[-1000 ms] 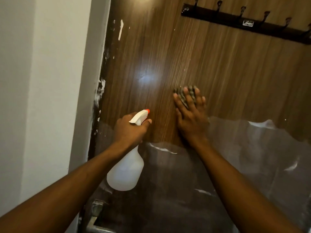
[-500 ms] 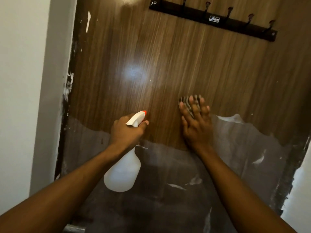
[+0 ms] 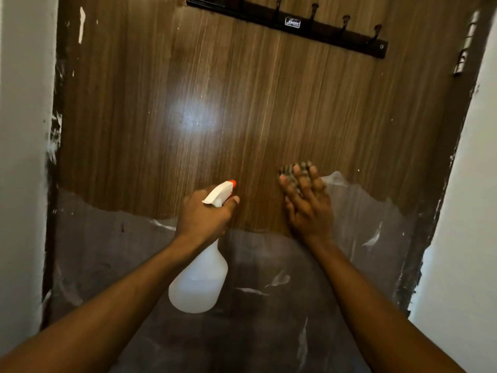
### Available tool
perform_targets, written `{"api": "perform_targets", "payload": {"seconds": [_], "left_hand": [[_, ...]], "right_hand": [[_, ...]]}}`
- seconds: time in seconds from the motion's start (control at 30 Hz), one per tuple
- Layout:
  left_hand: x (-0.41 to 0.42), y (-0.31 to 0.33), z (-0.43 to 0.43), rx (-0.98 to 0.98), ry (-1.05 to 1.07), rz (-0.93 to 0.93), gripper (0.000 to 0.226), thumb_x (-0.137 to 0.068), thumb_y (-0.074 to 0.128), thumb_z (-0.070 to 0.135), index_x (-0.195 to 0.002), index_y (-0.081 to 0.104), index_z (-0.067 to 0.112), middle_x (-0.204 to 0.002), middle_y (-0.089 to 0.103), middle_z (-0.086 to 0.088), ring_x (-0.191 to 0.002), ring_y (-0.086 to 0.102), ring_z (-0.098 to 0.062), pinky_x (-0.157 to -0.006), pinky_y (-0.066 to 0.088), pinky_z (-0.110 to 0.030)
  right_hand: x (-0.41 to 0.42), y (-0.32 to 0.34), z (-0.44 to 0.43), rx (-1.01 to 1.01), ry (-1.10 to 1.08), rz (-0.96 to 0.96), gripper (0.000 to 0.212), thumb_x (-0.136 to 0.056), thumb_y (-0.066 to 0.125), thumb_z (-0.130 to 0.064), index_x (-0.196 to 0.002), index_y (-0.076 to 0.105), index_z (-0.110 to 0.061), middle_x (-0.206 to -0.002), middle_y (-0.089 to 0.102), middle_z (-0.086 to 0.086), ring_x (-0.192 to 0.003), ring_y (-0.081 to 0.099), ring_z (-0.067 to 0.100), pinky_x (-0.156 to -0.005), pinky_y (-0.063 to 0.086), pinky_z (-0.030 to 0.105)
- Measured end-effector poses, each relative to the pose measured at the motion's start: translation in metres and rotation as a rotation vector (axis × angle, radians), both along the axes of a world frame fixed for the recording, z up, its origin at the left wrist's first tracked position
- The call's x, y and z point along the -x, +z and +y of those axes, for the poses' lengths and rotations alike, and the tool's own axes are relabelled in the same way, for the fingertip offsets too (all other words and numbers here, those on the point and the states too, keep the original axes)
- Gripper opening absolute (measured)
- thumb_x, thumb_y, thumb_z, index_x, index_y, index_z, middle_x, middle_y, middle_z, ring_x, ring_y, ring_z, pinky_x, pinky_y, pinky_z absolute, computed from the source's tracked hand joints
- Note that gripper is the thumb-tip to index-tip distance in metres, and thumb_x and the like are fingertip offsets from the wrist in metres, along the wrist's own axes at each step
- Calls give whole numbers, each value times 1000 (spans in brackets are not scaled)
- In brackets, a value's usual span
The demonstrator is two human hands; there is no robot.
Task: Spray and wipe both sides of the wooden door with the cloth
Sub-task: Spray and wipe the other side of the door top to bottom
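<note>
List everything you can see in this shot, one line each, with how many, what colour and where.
wooden door: one, brown, fills the middle of the view
hook rack: one, black, across the door's top
plastic film: one sheet, cloudy grey, over the door's lower part
hinge: one, metal, upper right
walls: two, white, either side of the door
spray bottle: one, translucent white with orange nozzle tip, left of centre
cloth: one, dark striped, flat on the door
left grip: one, round the spray bottle's neck
right grip: one, fingers straight, presses the cloth
</note>
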State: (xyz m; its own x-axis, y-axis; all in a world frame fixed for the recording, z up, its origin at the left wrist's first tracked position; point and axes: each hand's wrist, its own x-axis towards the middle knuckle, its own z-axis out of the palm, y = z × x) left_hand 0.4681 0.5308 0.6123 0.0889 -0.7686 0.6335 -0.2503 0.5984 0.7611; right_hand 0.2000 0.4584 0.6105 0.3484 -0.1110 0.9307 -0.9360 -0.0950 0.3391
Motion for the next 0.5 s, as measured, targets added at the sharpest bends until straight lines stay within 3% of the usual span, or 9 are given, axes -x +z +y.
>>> {"api": "perform_targets", "payload": {"seconds": [0.07, 0.13, 0.27, 0.33, 0.4, 0.5], "left_hand": [[5, 3, -1, 9, -13, 1, 50, -82, 68, 33, -125, 55, 10, -114, 65, -9, -97, 64, -23, -74, 54, -29], [14, 6, -4, 8, -38, 5, 53, -81, 69, 35, -126, 55, 11, -116, 65, -10, -98, 64, -25, -79, 57, -37], [34, 9, -3, 33, -90, 9, 53, -81, 70, 32, -127, 56, 10, -117, 64, -7, -102, 63, -23, -81, 56, -34], [42, 4, 0, 46, -117, 19, 54, -82, 69, 28, -129, 54, 9, -116, 62, -2, -104, 61, -20, -80, 54, -30], [45, -4, 0, 35, -128, 25, 54, -80, 70, 30, -128, 54, 10, -119, 63, -7, -103, 63, -24, -83, 56, -37], [52, -13, -1, -8, -135, 24, 55, -78, 70, 37, -126, 55, 14, -114, 66, -11, -95, 66, -29, -81, 57, -49]], "right_hand": [[-16, 27, -1, 46, 1, -182, 49, -100, 51, -26, -149, 46, -26, -160, 34, 7, -152, 20, 32, -117, 27, 57], [-41, 36, -8, 45, -3, -213, 49, -101, 48, -28, -150, 44, -26, -161, 32, 6, -153, 18, 32, -120, 21, 55], [-51, -18, -12, -28, 110, 127, 53, -98, 61, -26, -148, 44, -22, -158, 36, 9, -150, 25, 36, -121, 22, 55], [-22, -49, -4, -81, 81, 195, 53, -99, 61, -27, -149, 42, -24, -160, 34, 8, -150, 26, 34, -119, 26, 56], [11, -57, 9, -98, 28, 117, 52, -100, 56, -26, -151, 41, -26, -161, 34, 7, -151, 23, 33, -118, 26, 59], [51, -22, 19, -68, -15, -231, 50, -102, 44, -27, -152, 41, -24, -164, 27, 7, -154, 14, 31, -118, 22, 61]]}}
